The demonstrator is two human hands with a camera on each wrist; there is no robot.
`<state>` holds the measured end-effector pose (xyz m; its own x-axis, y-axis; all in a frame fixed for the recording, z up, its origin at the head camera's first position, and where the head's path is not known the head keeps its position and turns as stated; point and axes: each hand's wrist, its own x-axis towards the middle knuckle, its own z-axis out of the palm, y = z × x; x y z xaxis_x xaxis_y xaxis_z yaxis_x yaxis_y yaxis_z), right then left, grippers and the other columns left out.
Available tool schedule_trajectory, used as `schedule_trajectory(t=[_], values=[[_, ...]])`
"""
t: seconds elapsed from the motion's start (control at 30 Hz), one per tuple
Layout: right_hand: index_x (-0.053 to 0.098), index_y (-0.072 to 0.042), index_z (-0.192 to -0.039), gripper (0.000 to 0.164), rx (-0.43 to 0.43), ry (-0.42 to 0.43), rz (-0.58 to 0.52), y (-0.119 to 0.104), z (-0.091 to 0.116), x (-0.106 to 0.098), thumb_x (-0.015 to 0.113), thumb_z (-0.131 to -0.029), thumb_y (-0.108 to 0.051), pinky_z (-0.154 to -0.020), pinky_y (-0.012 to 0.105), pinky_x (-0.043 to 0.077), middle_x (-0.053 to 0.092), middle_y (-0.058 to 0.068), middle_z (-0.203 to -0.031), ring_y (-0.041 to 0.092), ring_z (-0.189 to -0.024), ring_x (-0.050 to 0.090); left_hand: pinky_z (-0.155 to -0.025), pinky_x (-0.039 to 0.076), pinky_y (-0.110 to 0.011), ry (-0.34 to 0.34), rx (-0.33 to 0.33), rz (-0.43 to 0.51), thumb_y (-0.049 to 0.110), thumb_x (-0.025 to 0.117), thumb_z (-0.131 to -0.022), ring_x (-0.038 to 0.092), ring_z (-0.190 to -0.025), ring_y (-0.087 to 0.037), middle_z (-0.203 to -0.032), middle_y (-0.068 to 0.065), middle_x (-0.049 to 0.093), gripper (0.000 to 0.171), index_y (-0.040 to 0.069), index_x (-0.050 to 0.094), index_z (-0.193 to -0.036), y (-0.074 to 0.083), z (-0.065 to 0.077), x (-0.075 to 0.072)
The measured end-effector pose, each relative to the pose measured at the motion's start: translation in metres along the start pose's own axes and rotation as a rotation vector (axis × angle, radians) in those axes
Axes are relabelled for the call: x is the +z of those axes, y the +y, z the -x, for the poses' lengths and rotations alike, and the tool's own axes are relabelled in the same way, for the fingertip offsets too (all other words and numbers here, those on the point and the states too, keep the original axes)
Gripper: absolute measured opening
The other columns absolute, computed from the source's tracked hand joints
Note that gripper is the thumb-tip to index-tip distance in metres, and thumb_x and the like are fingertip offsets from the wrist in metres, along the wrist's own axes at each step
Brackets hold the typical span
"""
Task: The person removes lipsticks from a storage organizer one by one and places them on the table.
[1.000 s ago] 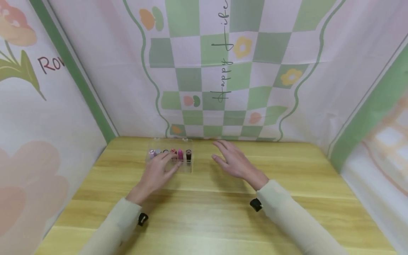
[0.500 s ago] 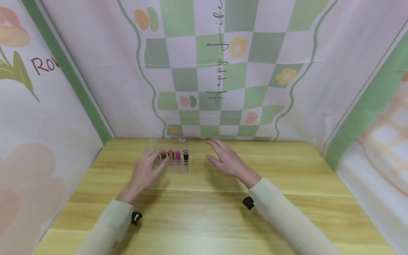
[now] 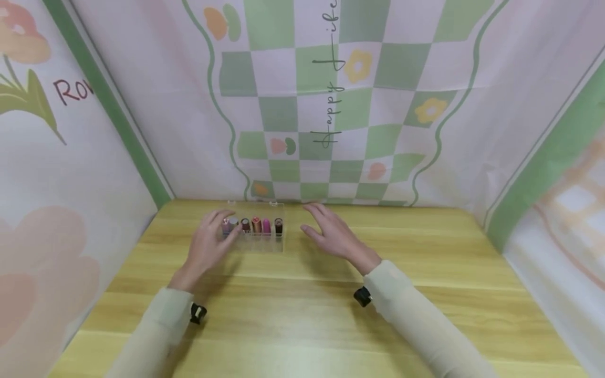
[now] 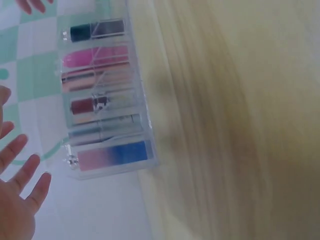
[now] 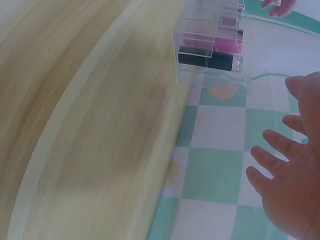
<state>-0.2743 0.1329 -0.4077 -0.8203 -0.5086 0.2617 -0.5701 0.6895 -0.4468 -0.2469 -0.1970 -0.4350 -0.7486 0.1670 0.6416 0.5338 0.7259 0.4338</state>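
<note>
A clear plastic organizer [image 3: 260, 244] stands near the back of the table, with several lipsticks upright in a row. Among them are a black lipstick [image 3: 279, 227], a magenta lipstick [image 3: 267, 227] and a pink-and-blue lipstick [image 4: 112, 156] at the left end. My left hand [image 3: 208, 244] is by the organizer's left end, fingers spread and nothing in them; in the head view it partly covers that end. To the right of the organizer, apart from it, my right hand [image 3: 335, 236] hovers over the table with loosely extended fingers, holding nothing.
The wooden table [image 3: 302, 315] ends at the back against a curtain [image 3: 312, 173] with green checks. A second patterned curtain [image 3: 71, 236] hangs along the left side, another on the right. Dark wrist cameras [image 3: 363, 296] sit under both sleeves.
My left hand has moved leftward from in front of the lipsticks to the organizer's left end, uncovering more of the row. My right hand has shifted slightly left. The lipsticks remain in the organizer.
</note>
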Motion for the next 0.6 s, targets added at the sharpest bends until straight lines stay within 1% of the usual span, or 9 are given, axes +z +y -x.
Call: schedule_trajectory(t=[0.07,0.13,0.2,0.27,0.33,0.43,0.5,0.6], values=[[0.036,-0.010,-0.158,0.060,0.001,-0.001,-0.009,-0.001,-0.001,0.002,0.053,-0.107,-0.038,-0.122,0.054,0.030,0.038,0.013,-0.161,0.034,-0.147,0.037,-0.104,0.048,-0.059,-0.004,-0.013,0.010,0.021,0.078,-0.092,0.057,-0.122,-0.038,-0.131,-0.020,0.063,0.044,0.001,0.064,-0.128,-0.003,0.001,0.000],[0.036,-0.010,-0.158,0.061,0.005,-0.005,-0.018,-0.002,-0.002,0.003,0.053,-0.107,-0.038,-0.122,0.055,0.030,0.038,0.014,-0.161,0.034,-0.147,0.037,-0.107,0.045,-0.062,-0.020,-0.052,0.033,0.021,0.077,-0.093,0.054,-0.126,-0.040,-0.135,-0.022,0.060,0.047,0.001,0.061,-0.132,-0.006,0.002,0.000],[0.036,-0.010,-0.158,0.061,0.008,-0.008,-0.025,-0.004,-0.003,0.004,0.052,-0.107,-0.039,-0.121,0.054,0.031,0.038,0.014,-0.161,0.034,-0.147,0.037,-0.109,0.041,-0.065,-0.032,-0.100,0.074,0.018,0.075,-0.094,0.051,-0.130,-0.042,-0.140,-0.024,0.056,0.050,0.000,0.058,-0.136,-0.009,0.003,0.000],[0.036,-0.010,-0.157,0.061,0.009,-0.009,-0.032,-0.005,-0.005,0.004,0.053,-0.107,-0.039,-0.121,0.055,0.032,0.038,0.014,-0.161,0.034,-0.147,0.038,-0.111,0.038,-0.067,-0.046,-0.163,0.125,0.018,0.073,-0.095,0.047,-0.133,-0.043,-0.144,-0.024,0.051,0.053,0.000,0.053,-0.141,-0.012,0.003,0.000],[0.036,-0.010,-0.157,0.061,0.008,-0.007,-0.043,-0.008,-0.006,0.004,0.054,-0.106,-0.039,-0.121,0.055,0.031,0.037,0.014,-0.161,0.034,-0.147,0.037,-0.111,0.038,-0.068,-0.052,-0.218,0.181,0.018,0.070,-0.097,0.045,-0.134,-0.045,-0.148,-0.024,0.047,0.055,0.001,0.049,-0.145,-0.016,0.003,0.000],[0.037,-0.009,-0.157,0.061,0.002,0.000,-0.054,-0.009,-0.009,0.006,0.055,-0.106,-0.037,-0.121,0.055,0.031,0.037,0.014,-0.162,0.034,-0.147,0.037,-0.110,0.040,-0.065,-0.060,-0.291,0.246,0.022,0.068,-0.100,0.043,-0.136,-0.046,-0.152,-0.024,0.042,0.060,0.003,0.042,-0.150,-0.020,0.003,0.000],[0.038,-0.009,-0.157,0.061,0.002,0.001,-0.058,-0.010,-0.011,0.008,0.056,-0.106,-0.037,-0.122,0.054,0.030,0.036,0.014,-0.162,0.034,-0.148,0.036,-0.110,0.042,-0.063,-0.078,-0.346,0.294,0.025,0.066,-0.101,0.041,-0.138,-0.047,-0.156,-0.022,0.038,0.064,0.005,0.037,-0.154,-0.023,0.004,0.000],[0.038,-0.009,-0.157,0.061,0.010,-0.002,-0.070,-0.011,-0.014,0.012,0.056,-0.106,-0.036,-0.123,0.054,0.027,0.035,0.015,-0.163,0.034,-0.150,0.033,-0.114,0.040,-0.061,-0.123,-0.430,0.376,0.028,0.064,-0.102,0.034,-0.144,-0.047,-0.163,-0.019,0.030,0.070,0.010,0.028,-0.159,-0.026,0.006,-0.001]])
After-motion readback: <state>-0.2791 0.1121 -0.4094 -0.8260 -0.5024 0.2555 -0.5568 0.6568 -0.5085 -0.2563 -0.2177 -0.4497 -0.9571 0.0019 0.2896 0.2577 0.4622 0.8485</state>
